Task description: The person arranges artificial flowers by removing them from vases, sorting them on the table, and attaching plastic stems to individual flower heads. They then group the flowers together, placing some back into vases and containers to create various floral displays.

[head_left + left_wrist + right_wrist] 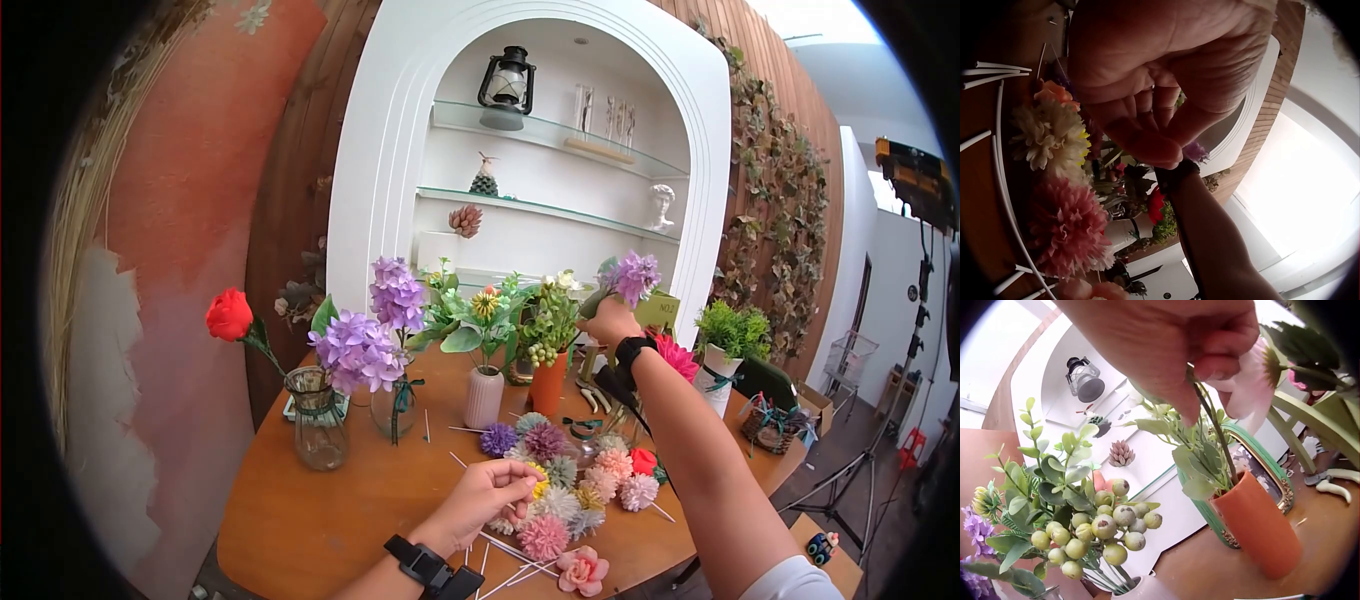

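Note:
My right hand pinches a thin dark stem that stands in the orange vase on the table. Just above this hand in the head view is a purple flower; its join to the stem is hidden. Green leafy sprigs also rise from the vase. My left hand hovers over a heap of pompom flowers, its fingers loosely curled and its thumb against a fingertip. Nothing shows in its grasp. Below it lie a pink pompom flower and a cream one.
Left of the orange vase stand a pale ribbed vase and a glass vase with a red rose. Pliers lie behind the orange vase. White sticks are scattered near the front edge. A potted green plant is at right.

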A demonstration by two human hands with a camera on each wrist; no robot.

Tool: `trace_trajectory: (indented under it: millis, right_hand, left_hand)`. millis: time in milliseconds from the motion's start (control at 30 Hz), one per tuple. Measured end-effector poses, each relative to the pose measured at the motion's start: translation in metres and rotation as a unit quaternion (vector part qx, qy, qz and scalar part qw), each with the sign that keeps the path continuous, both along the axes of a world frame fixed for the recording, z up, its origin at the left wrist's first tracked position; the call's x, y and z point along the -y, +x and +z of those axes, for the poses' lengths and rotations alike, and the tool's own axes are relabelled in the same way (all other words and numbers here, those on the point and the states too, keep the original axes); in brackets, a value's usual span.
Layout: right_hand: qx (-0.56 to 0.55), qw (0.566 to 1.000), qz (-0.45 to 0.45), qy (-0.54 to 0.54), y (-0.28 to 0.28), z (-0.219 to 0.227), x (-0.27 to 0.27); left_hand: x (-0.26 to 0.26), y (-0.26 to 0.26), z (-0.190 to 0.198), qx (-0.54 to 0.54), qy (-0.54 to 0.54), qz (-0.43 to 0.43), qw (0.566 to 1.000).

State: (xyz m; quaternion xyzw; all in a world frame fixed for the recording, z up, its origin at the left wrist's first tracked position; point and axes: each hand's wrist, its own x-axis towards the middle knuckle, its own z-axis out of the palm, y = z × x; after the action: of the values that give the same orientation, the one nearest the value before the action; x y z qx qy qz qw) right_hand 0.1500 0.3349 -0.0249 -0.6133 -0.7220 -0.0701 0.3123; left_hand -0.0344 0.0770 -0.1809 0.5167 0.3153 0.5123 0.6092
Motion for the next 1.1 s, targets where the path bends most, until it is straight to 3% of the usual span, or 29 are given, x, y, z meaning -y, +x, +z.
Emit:
trace_trajectory:
  millis: [133, 267, 433, 500, 700, 900, 1100]
  right_hand:
    - [0.036, 0.988, 0.098, -0.115, 0.01, 0.011, -0.016]
    - [-0.045, 0.98, 0.14, -0.134, 0.019, 0.021, -0.016]
    - [-0.098, 0.981, 0.131, -0.108, 0.021, 0.032, 0.0]
    - [-0.224, 0.959, 0.144, -0.098, 0.02, 0.03, 0.008]
    - [-0.366, 0.914, 0.166, -0.05, 0.017, 0.02, -0.006]
    - [-0.331, 0.932, 0.141, 0.047, 0.014, 0.02, -0.005]
    - [-0.313, 0.94, 0.133, 0.007, 0.014, 0.007, -0.019]
  left_hand:
    - [0.0, 0.0, 0.0, -0.003, 0.0, 0.003, 1.0]
    - [0.0, -0.001, 0.001, -0.011, 0.0, 0.006, 1.0]
    - [0.0, 0.0, 0.001, -0.013, -0.001, 0.011, 1.0]
    - [0.0, 0.0, 0.001, -0.015, 0.0, 0.008, 1.0]
    - [0.001, -0.001, 0.001, -0.009, -0.002, 0.009, 1.0]
    - [0.002, -0.002, 0.002, -0.009, -0.007, 0.009, 1.0]
    - [0.001, -0.001, 0.002, -0.002, -0.004, 0.01, 1.0]
